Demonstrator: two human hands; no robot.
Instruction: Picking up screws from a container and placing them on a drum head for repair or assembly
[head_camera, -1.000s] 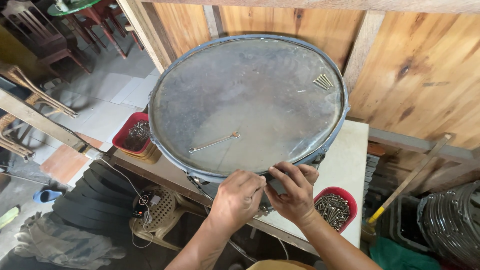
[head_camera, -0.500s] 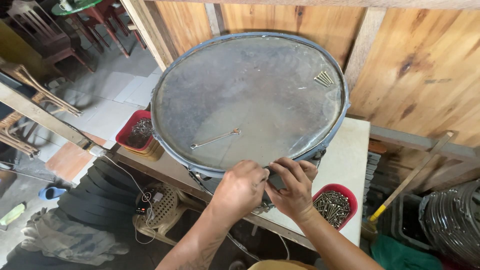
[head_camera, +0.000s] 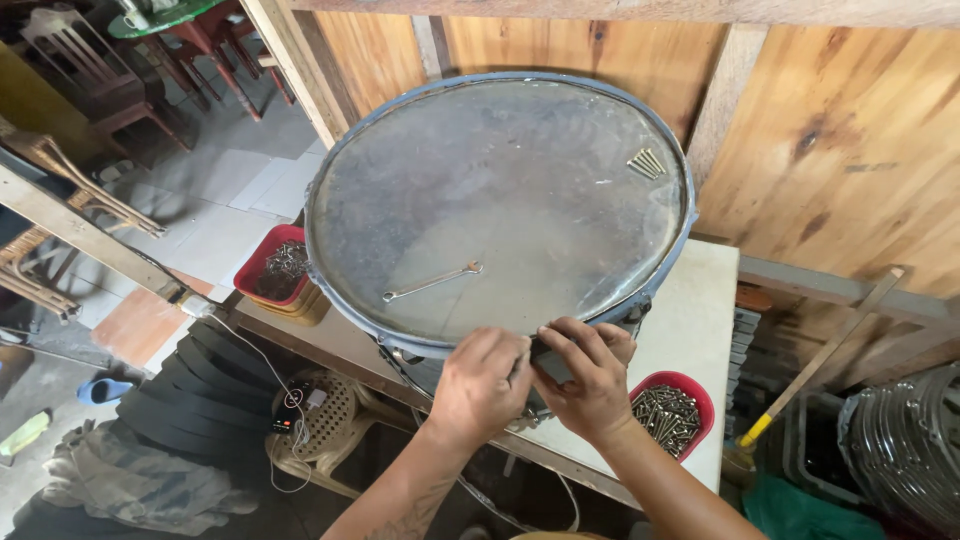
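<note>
Both hands have closed in at the drum's (head_camera: 500, 210) near rim: left hand (head_camera: 480, 385) and right hand (head_camera: 590, 385) pinch a dark fitting (head_camera: 552, 366) together, fingers clenched. Beyond, a wrench (head_camera: 432, 282) lies on the drumhead.

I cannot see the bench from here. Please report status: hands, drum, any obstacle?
Both hands, left and right, pinch a dark fitting at the drum near rim. Wrench and screws lie on the drumhead. Nothing blocks.
</note>
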